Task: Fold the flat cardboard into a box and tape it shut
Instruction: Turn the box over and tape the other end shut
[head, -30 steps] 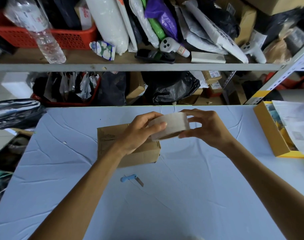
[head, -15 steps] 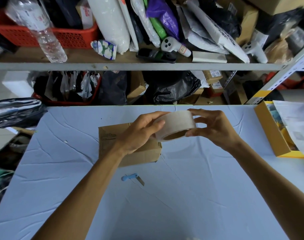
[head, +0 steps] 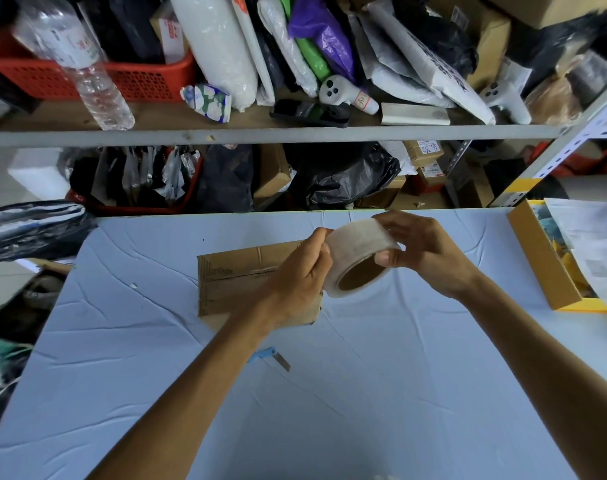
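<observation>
One cardboard box [head: 238,277] lies on the table [head: 364,393] — its right end hidden behind the left hand [head: 298,282]. One tape roll [head: 359,256], held above it, is gripped by both hands — right hand [head: 425,252] opposite. One blue-handled cutter [head: 272,357], partly hidden.

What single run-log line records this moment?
stage: finding tape end | left hand: on tape roll | right hand: holding roll | box: folded, on table | cutter: untouched
</observation>
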The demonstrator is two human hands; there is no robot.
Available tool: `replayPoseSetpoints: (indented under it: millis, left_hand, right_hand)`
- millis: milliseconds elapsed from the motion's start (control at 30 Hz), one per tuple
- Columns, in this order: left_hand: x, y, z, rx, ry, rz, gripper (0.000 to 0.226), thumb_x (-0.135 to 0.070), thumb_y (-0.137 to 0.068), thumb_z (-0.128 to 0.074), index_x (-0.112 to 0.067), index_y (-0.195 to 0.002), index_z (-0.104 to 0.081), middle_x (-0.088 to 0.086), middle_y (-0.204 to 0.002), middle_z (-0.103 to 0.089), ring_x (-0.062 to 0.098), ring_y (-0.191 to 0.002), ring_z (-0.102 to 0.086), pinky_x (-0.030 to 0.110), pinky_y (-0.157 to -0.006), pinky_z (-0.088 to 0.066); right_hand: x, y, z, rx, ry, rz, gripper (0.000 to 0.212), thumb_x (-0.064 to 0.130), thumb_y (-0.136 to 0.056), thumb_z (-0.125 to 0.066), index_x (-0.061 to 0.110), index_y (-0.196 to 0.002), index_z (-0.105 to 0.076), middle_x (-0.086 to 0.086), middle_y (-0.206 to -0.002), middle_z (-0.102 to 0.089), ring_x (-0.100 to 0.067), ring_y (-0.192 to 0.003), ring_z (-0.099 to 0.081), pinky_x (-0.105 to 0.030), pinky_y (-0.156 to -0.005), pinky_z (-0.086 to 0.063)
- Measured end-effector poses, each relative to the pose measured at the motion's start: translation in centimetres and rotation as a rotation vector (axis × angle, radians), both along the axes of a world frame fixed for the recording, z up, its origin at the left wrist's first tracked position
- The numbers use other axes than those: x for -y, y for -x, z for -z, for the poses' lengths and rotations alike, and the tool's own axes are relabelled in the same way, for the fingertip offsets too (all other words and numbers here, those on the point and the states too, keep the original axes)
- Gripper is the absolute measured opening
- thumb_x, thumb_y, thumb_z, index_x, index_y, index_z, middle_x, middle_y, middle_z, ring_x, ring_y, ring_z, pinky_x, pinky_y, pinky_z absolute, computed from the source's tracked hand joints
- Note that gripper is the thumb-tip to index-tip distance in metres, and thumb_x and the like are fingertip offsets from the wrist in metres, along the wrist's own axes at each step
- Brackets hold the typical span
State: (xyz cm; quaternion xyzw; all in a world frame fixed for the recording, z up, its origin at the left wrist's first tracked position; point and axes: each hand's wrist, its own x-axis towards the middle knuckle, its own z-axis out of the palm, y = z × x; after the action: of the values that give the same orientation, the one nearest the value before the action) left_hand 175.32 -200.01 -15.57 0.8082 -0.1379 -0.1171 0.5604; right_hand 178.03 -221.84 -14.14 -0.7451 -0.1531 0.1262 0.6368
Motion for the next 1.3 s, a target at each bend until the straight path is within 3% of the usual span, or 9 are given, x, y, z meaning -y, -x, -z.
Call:
replayPoseSetpoints:
  millis: [100, 200, 300, 467, 633, 767, 867, 1133, 1300]
  left_hand:
    - [0.0, 0.2, 0.2, -0.083, 0.099, -0.011, 0.027, -0.044, -0.095, -0.028, -0.046, -0.115, -0.046, -0.009, -0.114, -0.056, -0.018, -0.103, -0.049, 0.01, -0.086, -0.044]
    - [0.2, 0.3, 0.3, -0.112, 0.079, -0.034, 0.052, -0.049, -0.098, -0.029, -0.022, -0.142, -0.035, 0.004, -0.142, -0.044, 0.014, -0.131, -0.043, 0.04, -0.107, -0.041]
    - [0.5, 0.1, -0.1, -0.126, 0.051, -0.059, 0.055, -0.047, -0.098, -0.027, -0.012, -0.14, -0.034, 0.014, -0.14, -0.044, 0.026, -0.128, -0.045, 0.047, -0.103, -0.043]
    - [0.6, 0.4, -0.9, -0.012, 0.074, -0.052, 0.034, -0.036, -0.102, -0.026, -0.008, -0.105, -0.046, 0.012, -0.095, -0.055, 0.028, -0.089, -0.056, 0.044, -0.07, -0.05]
    - [0.5, 0.6, -0.9, 0.072, 0.038, -0.059, 0.037, -0.036, -0.098, -0.023, -0.008, -0.107, -0.045, 0.024, -0.098, -0.051, 0.037, -0.088, -0.053, 0.05, -0.07, -0.048]
    - [0.7, 0.8, -0.9, 0.104, 0.014, -0.078, 0.036, -0.037, -0.094, -0.022, -0.015, -0.111, -0.045, 0.01, -0.092, -0.052, 0.015, -0.08, -0.053, 0.03, -0.063, -0.047]
    - [0.6, 0.7, -0.8, 0.041, 0.119, -0.077, 0.026, -0.036, -0.098, -0.025, -0.027, -0.106, -0.048, -0.017, -0.09, -0.053, -0.01, -0.083, -0.055, 0.02, -0.07, -0.05]
    - [0.7, 0.3, -0.8, -0.13, 0.266, -0.245, 0.04, -0.053, -0.086, -0.052, -0.026, -0.112, -0.062, -0.005, -0.106, -0.064, 0.017, -0.102, -0.063, 0.038, -0.08, -0.057]
    - [0.2, 0.1, -0.3, -0.189, 0.428, -0.202, 0.026, -0.032, -0.092, -0.057, -0.026, -0.114, -0.067, -0.012, -0.107, -0.066, 0.012, -0.104, -0.063, 0.027, -0.074, -0.057]
  right_hand:
    - [0.2, 0.0, 0.3, 0.018, -0.064, 0.009, 0.045, 0.005, -0.066, -0.076, 0.006, -0.109, -0.063, -0.01, -0.101, -0.065, -0.021, -0.098, -0.063, -0.029, -0.08, -0.05]
    - [0.1, 0.0, 0.5, 0.05, -0.096, 0.024, 0.044, 0.008, -0.063, -0.08, 0.011, -0.105, -0.065, -0.011, -0.102, -0.064, -0.026, -0.103, -0.061, -0.034, -0.08, -0.052]
    - [0.0, -0.1, 0.5, 0.074, -0.095, 0.024, 0.043, 0.006, -0.065, -0.079, 0.012, -0.105, -0.066, -0.012, -0.102, -0.066, -0.027, -0.104, -0.062, -0.035, -0.082, -0.052]
    - [-0.2, -0.1, 0.4, 0.077, -0.105, 0.009, 0.044, 0.012, -0.064, -0.082, 0.015, -0.105, -0.067, -0.011, -0.102, -0.067, -0.028, -0.104, -0.062, -0.036, -0.083, -0.052]
    - [-0.4, 0.1, 0.4, 0.06, -0.165, 0.033, 0.046, 0.017, -0.06, -0.083, 0.016, -0.103, -0.068, -0.007, -0.1, -0.067, -0.026, -0.103, -0.062, -0.035, -0.081, -0.051]
    - [-0.6, 0.0, 0.5, 0.06, -0.195, 0.04, 0.044, 0.017, -0.06, -0.083, 0.022, -0.101, -0.071, -0.002, -0.1, -0.069, -0.024, -0.103, -0.062, -0.032, -0.083, -0.051]
    - [-0.6, 0.0, 0.5, 0.066, -0.213, 0.043, 0.044, 0.016, -0.061, -0.083, 0.024, -0.102, -0.072, 0.001, -0.102, -0.07, -0.022, -0.105, -0.063, -0.03, -0.084, -0.052]
    - [-0.3, 0.2, 1.0, 0.092, -0.221, 0.118, 0.048, 0.0, -0.062, -0.078, 0.003, -0.108, -0.066, -0.012, -0.109, -0.068, -0.03, -0.111, -0.061, -0.037, -0.083, -0.053]
    - [0.1, 0.4, 0.9, 0.093, -0.225, 0.126, 0.051, 0.001, -0.063, -0.077, 0.0, -0.112, -0.063, -0.02, -0.113, -0.064, -0.032, -0.112, -0.06, -0.049, -0.088, -0.052]
